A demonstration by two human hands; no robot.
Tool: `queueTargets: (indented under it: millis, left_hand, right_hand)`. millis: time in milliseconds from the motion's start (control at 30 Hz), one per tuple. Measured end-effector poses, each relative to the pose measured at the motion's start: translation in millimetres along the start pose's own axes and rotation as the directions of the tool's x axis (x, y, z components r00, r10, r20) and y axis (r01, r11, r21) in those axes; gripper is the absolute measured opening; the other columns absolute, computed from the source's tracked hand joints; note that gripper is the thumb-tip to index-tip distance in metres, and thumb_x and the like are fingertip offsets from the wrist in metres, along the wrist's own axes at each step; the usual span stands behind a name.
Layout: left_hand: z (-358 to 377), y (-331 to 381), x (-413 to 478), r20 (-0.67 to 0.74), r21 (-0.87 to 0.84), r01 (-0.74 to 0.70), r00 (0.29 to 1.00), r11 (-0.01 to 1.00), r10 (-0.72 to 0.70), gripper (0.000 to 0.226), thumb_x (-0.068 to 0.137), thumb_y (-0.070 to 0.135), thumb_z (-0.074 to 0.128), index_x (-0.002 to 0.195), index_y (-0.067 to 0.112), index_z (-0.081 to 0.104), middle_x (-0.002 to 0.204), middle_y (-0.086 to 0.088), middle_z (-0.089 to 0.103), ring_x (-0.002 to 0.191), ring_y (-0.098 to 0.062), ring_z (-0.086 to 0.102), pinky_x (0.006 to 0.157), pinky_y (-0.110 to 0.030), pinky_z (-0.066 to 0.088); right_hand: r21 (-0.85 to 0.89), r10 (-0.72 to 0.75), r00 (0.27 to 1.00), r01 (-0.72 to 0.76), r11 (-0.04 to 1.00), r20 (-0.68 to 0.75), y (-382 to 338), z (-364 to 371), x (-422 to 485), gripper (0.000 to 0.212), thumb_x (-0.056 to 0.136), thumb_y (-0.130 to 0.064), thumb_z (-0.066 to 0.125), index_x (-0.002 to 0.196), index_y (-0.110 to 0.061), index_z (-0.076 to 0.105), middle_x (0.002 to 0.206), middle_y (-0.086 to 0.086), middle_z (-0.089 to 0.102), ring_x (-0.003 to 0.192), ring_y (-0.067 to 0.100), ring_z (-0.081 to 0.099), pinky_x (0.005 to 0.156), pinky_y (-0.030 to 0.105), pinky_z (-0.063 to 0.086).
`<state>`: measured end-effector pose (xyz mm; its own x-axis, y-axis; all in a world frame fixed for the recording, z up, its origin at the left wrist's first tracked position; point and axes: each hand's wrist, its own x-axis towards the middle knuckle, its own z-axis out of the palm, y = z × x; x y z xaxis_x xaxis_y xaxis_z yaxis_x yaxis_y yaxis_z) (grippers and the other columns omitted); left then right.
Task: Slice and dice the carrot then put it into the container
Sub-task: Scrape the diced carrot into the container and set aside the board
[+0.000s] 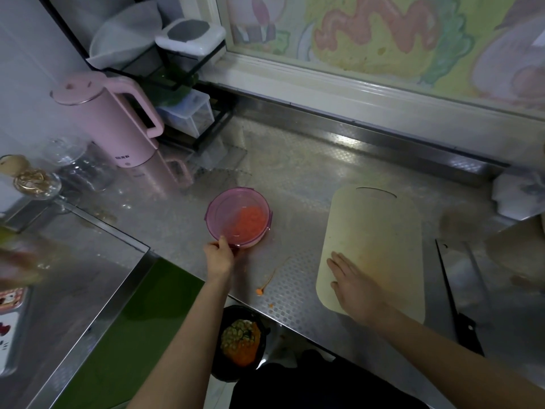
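The diced carrot [250, 217] lies inside the lidded container [237, 217], centre of frame. Our left hand [219, 256], the nearer, pinches its near rim. Our right hand [352, 283] rests spread flat on the bare cutting board [380, 231], well right on the surface [295, 172].

Left hand [219, 256] grips the near rim of the lidded pink container [238, 217] holding diced carrot [249, 218], mid-counter. Right hand [354, 283] lies flat, fingers extended, on the cutting board [380, 231] near the counter's [295, 172] front edge.
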<state>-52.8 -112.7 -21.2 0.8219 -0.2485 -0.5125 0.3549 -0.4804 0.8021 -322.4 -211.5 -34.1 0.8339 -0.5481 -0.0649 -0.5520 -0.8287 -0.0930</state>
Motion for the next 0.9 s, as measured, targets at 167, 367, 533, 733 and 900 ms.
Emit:
queueTargets:
  millis: [167, 367, 533, 733, 900]
  left_hand:
    - [-8.1, 4.3, -46.4, -0.163, 0.259, -0.362, 0.897, 0.896, 0.41, 0.014, 0.091, 0.003, 0.048, 0.105, 0.0, 0.048, 0.099, -0.01, 0.05, 0.089, -0.021, 0.049, 0.077, -0.031, 0.039]
    - [34.0, -16.7, -103.0, 0.695, 0.491, -0.851, 0.512, 0.186, 0.505, 0.048, 0.088, 0.038, 0.042, 0.134, 0.025, 0.045, 0.145, 0.003, 0.04, 0.137, -0.02, 0.025, 0.112, -0.054, 0.013]
    - [65.7, -22.9, -110.8, 0.863, 0.498, -0.867, 0.492, -0.019, 0.117, 0.08, 0.087, 0.053, 0.051, 0.151, 0.027, 0.01, 0.159, 0.005, 0.002, 0.144, -0.027, -0.014, 0.109, -0.051, -0.019]
    - [68.1, -28.5, -107.6, 0.833, 0.544, -0.839, 0.536, -0.024, 0.135, 0.083, 0.084, 0.054, 0.055, 0.15, 0.03, 0.01, 0.158, 0.008, 0.003, 0.145, -0.026, -0.01, 0.112, -0.049, -0.014]
    - [68.6, -28.7, -107.2, 0.823, 0.543, -0.838, 0.544, 0.05, 0.163, 0.084, 0.081, 0.053, 0.06, 0.149, 0.032, 0.016, 0.157, 0.012, 0.007, 0.146, -0.023, -0.006, 0.114, -0.048, -0.009]
  right_hand:
    - [0.113, -0.039, 0.999, 0.038, 0.993, 0.002, 13.8, -5.2, -6.1, 0.051, 0.095, -0.034, 0.033, 0.126, -0.001, 0.057, 0.136, 0.011, 0.053, 0.13, 0.023, 0.044, 0.111, 0.028, 0.025]
    - [0.332, 0.247, 0.968, -0.224, 0.916, -0.031, 78.3, -24.6, -8.0, 0.072, 0.094, -0.051, 0.023, 0.148, -0.003, 0.022, 0.154, 0.002, 0.011, 0.145, 0.017, 0.007, 0.117, 0.031, 0.008]
    - [0.226, 0.478, 0.853, -0.518, 0.825, 0.209, 132.9, -28.9, 0.7, 0.066, 0.101, -0.037, 0.029, 0.149, 0.0, 0.003, 0.159, 0.012, -0.003, 0.147, 0.022, -0.006, 0.116, 0.028, -0.004]
    - [0.244, 0.391, 0.888, -0.446, 0.861, 0.241, 95.3, -3.4, 4.0, 0.073, 0.1, -0.047, 0.023, 0.148, 0.004, 0.005, 0.158, 0.017, -0.003, 0.147, 0.026, -0.005, 0.114, 0.025, -0.008]
    - [0.234, -0.074, 0.982, 0.032, 0.972, 0.174, 32.8, 8.3, -14.9, 0.064, 0.095, -0.042, 0.027, 0.14, 0.002, 0.035, 0.145, 0.018, 0.041, 0.136, 0.029, 0.035, 0.115, 0.03, 0.01]
